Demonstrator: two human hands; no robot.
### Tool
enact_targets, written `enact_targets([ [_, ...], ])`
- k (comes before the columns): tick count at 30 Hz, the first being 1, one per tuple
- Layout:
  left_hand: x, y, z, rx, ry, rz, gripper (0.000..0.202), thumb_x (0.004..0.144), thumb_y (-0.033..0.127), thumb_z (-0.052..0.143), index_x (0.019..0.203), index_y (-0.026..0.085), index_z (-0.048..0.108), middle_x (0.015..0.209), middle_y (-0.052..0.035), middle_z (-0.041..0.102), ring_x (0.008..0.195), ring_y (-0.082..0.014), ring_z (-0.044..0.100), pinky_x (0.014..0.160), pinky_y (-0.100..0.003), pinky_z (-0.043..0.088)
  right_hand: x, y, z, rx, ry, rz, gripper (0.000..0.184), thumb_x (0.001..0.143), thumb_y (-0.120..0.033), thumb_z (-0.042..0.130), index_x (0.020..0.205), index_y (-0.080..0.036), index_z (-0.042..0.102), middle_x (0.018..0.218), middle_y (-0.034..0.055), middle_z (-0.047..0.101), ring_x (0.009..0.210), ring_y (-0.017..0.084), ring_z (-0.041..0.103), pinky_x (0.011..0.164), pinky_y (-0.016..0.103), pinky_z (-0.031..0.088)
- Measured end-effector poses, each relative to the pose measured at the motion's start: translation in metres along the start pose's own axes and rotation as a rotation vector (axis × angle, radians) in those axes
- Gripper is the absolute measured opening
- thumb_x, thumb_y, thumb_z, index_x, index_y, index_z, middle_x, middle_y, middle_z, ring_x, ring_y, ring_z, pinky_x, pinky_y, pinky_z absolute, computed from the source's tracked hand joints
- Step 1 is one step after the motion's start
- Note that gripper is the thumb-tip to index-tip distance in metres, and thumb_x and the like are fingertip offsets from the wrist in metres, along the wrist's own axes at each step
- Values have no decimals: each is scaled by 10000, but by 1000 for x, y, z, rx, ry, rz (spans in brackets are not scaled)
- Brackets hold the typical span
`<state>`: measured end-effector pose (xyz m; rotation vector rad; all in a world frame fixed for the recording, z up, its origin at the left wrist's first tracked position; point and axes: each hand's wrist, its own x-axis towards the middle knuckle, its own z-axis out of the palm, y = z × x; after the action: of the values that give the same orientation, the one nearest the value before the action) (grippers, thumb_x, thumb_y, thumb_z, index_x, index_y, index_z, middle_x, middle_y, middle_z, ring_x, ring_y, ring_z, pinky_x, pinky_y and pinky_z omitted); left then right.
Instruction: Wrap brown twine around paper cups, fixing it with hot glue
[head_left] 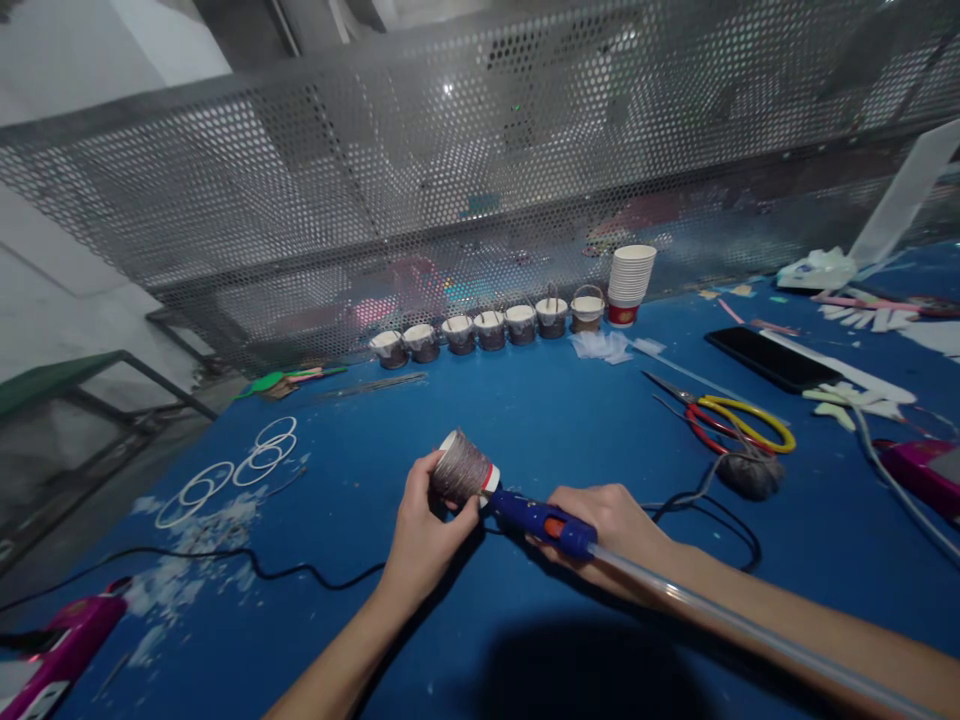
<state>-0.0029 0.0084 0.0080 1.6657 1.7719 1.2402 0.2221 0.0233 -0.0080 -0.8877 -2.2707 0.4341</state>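
My left hand (421, 533) is closed around a small paper cup wrapped in grey yarn (460, 468), held on its side over the blue table (480, 420). My right hand (619, 535) grips a blue hot glue gun (541, 519); its tip touches the cup's red-and-white rim. A long clear glue stick (750, 630) sticks out of the gun's back along my forearm.
A row of several yarn-wrapped cups (491, 328) and a stack of paper cups (628, 283) stand by the perforated metal wall. Scissors (731, 420), a grey yarn ball (750, 474), a phone (772, 358), white rings (240, 465), pink tools (64, 645) and a black cable lie around.
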Motion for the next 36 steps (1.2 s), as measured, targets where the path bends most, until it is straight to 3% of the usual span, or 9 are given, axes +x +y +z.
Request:
enact_targets([
  [4, 0, 3, -1, 0, -13, -2, 430, 693, 309, 654, 1081, 212, 498, 951, -30, 585, 634, -124, 530, 641, -311, 476, -1, 0, -1, 21, -6, -28, 206, 890, -324, 538, 803, -161, 628, 645, 34, 685, 513, 139, 622, 496, 234, 350],
  [17, 0, 5, -1, -17, -22, 18, 414, 688, 293, 636, 1068, 214, 493, 852, 8, 566, 623, -124, 520, 640, -303, 466, 3, -2, -9, 78, -55, 77, 270, 913, -379, 515, 786, -167, 622, 669, 51, 686, 531, 136, 621, 516, 231, 401],
  [23, 1, 2, -3, -76, -55, 28, 395, 694, 275, 645, 1057, 213, 502, 843, 10, 574, 645, -125, 548, 650, -288, 479, 7, -4, -17, 63, -58, 183, 233, 866, -368, 575, 712, -194, 577, 609, 17, 646, 475, 119, 542, 486, 223, 353],
  [36, 3, -8, -2, -160, -61, 52, 419, 695, 260, 678, 1073, 211, 503, 899, -11, 597, 718, -143, 594, 700, -298, 500, 6, -6, -20, 99, -73, 199, 269, 864, -402, 574, 697, -191, 579, 586, 7, 618, 472, 106, 499, 491, 219, 335],
])
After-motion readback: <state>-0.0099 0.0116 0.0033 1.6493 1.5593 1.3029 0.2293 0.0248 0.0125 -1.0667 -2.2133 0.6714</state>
